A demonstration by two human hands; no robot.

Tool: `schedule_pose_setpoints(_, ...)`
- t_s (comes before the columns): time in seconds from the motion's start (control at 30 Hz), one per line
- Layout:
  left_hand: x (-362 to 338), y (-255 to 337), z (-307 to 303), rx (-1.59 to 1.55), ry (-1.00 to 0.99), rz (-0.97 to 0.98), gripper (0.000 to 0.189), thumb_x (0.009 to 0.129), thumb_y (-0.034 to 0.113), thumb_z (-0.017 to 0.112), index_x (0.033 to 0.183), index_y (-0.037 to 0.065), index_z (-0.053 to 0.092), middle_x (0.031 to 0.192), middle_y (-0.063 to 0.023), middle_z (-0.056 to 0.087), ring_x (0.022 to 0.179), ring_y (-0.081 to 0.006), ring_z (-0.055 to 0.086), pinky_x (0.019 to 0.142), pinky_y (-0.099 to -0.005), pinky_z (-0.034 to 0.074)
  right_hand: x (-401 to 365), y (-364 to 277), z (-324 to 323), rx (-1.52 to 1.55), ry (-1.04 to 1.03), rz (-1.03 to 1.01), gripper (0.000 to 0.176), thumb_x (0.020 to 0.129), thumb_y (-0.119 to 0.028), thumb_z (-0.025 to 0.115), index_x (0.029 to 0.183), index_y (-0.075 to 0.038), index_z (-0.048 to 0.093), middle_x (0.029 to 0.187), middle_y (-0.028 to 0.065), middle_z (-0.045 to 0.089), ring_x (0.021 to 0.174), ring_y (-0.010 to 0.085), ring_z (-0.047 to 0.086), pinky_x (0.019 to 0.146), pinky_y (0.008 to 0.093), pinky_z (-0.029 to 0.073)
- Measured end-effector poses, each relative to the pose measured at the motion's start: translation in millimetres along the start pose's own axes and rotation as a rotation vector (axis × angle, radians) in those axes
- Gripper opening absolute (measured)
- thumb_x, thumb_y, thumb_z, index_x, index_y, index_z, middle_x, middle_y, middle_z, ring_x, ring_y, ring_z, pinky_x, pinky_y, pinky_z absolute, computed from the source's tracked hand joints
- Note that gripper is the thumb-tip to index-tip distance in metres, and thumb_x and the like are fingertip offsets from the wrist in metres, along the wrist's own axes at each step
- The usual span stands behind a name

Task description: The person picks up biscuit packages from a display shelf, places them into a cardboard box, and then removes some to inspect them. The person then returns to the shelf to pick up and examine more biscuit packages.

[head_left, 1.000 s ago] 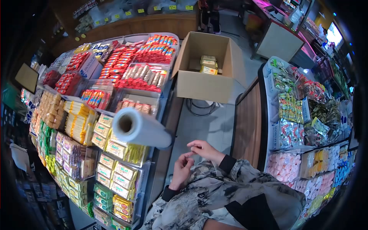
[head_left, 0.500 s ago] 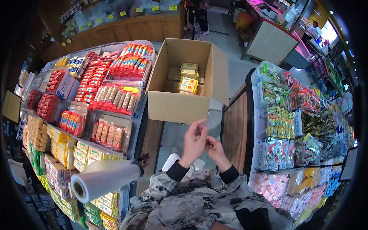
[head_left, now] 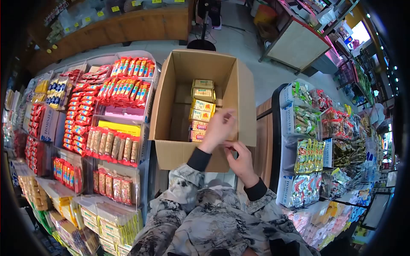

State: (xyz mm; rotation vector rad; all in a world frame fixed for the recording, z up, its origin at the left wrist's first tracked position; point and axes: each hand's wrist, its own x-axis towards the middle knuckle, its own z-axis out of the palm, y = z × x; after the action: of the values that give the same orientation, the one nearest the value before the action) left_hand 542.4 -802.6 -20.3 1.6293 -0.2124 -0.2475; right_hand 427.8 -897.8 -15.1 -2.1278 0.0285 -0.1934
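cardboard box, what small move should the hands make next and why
Probably lower the left hand toward the nearest packets in the cardboard box: it appears above the box's near side, just right of them, and no packet shows in it. The right hand looks farther from them, near the box's near right corner.
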Motion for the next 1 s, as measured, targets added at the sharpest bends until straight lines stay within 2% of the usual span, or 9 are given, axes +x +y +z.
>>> schedule_pose_setpoints(0.17,55,-75,-71,0.437,0.105,-0.142,0.034,0.08,0.026,0.057,0.107,0.006,0.062,0.095,-0.0173,0.065,0.09,-0.0318,0.062,0.078,-0.0378,0.049,27,11,12,-0.116,-0.063,-0.145,0.021,0.078,0.002,0.059,0.097,-0.003,0.063,0.089,0.0118,0.061,0.08,0.025,0.06,0.071,0.0305,0.048)
schedule_pose_setpoints(0.27,73,-104,-96,0.609,0.088,-0.275,0.035,0.079,0.028,0.057,0.105,0.005,0.062,0.097,-0.0176,0.065,0.09,-0.0328,0.062,0.079,-0.0389,0.049,41,22,18,-0.08,-0.096,-0.159,0.02,0.078,0.001,0.059,0.097,-0.004,0.064,0.088,0.011,0.062,0.08,0.0268,0.06,0.07,0.0328,0.048)
schedule_pose_setpoints(0.33,77,-112,-100,0.669,-0.07,-0.511,0.038,0.078,0.032,0.059,0.103,0.004,0.062,0.099,-0.0196,0.063,0.094,-0.0344,0.06,0.082,-0.0399,0.048,47,28,23,-0.049,-0.127,-0.142,0.02,0.078,0.0,0.059,0.097,-0.005,0.064,0.087,0.0107,0.062,0.08,0.0269,0.059,0.07,0.033,0.048)
schedule_pose_setpoints(0.5,71,-149,-88,0.812,-0.198,-0.739,0.051,0.073,0.027,0.061,0.112,-0.006,0.056,0.112,-0.0263,0.057,0.109,-0.034,0.054,0.091,-0.0363,0.043,58,51,27,-0.019,-0.262,-0.189,0.018,0.078,-0.002,0.059,0.094,-0.006,0.065,0.085,0.0092,0.061,0.079,0.0264,0.06,0.068,0.033,0.049)
schedule_pose_setpoints(0.57,71,-181,-83,0.791,-0.168,-0.728,0.042,0.074,0.029,0.062,0.1,-0.004,0.062,0.103,-0.0263,0.06,0.1,-0.0361,0.058,0.084,-0.04,0.048,56,56,26,-0.016,-0.318,-0.163,0.018,0.077,-0.003,0.059,0.093,-0.007,0.065,0.085,0.008,0.062,0.08,0.0256,0.06,0.068,0.0335,0.049)
schedule_pose_setpoints(0.77,84,-210,-70,0.721,-0.289,-0.913,0.041,0.071,0.026,0.063,0.098,-0.004,0.063,0.103,-0.0268,0.06,0.099,-0.0351,0.059,0.082,-0.0379,0.048,61,55,21,0.048,-0.413,-0.225,0.02,0.077,-0.006,0.057,0.095,-0.009,0.064,0.087,0.0056,0.06,0.081,0.0244,0.059,0.07,0.035,0.048)
schedule_pose_setpoints(0.9,83,-221,-67,0.701,-0.255,-0.992,0.043,0.07,0.028,0.064,0.098,-0.005,0.063,0.101,-0.0268,0.06,0.098,-0.0344,0.06,0.081,-0.0373,0.048,62,56,17,0.087,-0.432,-0.194,0.02,0.076,-0.004,0.059,0.095,-0.008,0.065,0.089,0.0066,0.061,0.082,0.0251,0.06,0.069,0.0341,0.049)
schedule_pose_setpoints(0.97,82,-222,-67,0.699,-0.277,-0.963,0.048,0.077,0.028,0.059,0.102,-0.013,0.056,0.092,-0.0247,0.063,0.074,-0.0373,0.065,0.053,-0.0423,0.053,62,57,16,0.122,-0.434,-0.178,0.02,0.077,-0.005,0.057,0.094,-0.009,0.065,0.088,0.0055,0.059,0.082,0.0243,0.059,0.071,0.0351,0.048)
schedule_pose_setpoints(1.0,82,-225,-67,0.703,-0.28,-0.966,0.048,0.077,0.028,0.059,0.102,-0.013,0.056,0.092,-0.0247,0.063,0.074,-0.0373,0.065,0.053,-0.0423,0.053,63,59,17,0.126,-0.432,-0.174,0.02,0.077,-0.005,0.057,0.094,-0.009,0.065,0.088,0.0055,0.059,0.082,0.0243,0.059,0.071,0.0351,0.048)
